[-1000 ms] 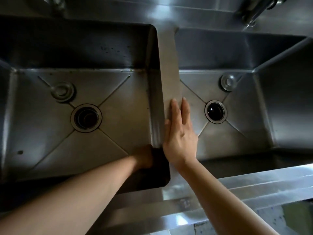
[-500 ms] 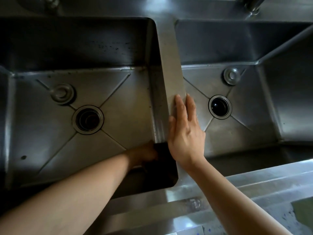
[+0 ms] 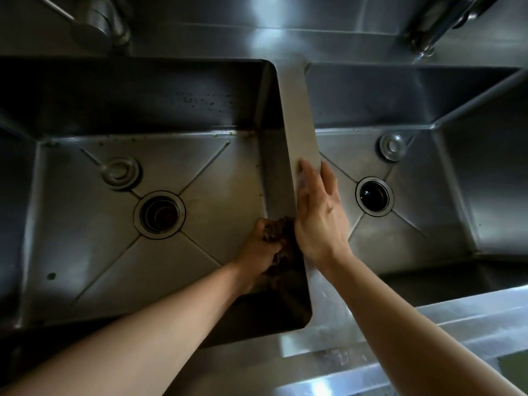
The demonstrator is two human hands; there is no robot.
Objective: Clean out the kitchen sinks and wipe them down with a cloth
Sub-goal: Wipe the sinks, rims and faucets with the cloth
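Two steel sinks sit side by side, the left sink (image 3: 85, 252) and the right sink (image 3: 445, 224), split by a flat divider (image 3: 297, 118). My left hand (image 3: 263, 244) reaches down into the left sink's near right corner and grips a dark crumpled cloth (image 3: 281, 247) against the wall under the divider. My right hand (image 3: 317, 212) rests flat on top of the divider, fingers straight and pointing away from me. Dark specks dot the left sink's back wall (image 3: 205, 100).
Each sink has an open drain, left drain (image 3: 160, 215) and right drain (image 3: 374, 195), with a loose metal stopper beside it, left stopper (image 3: 120, 171) and right stopper (image 3: 393, 145). Faucets (image 3: 97, 21) stand behind. A steel counter edge (image 3: 428, 332) runs along the front.
My left hand has come up and forward in the sink corner, so the dark cloth in it now shows. My right hand stays flat on the divider. The view has shifted slightly.
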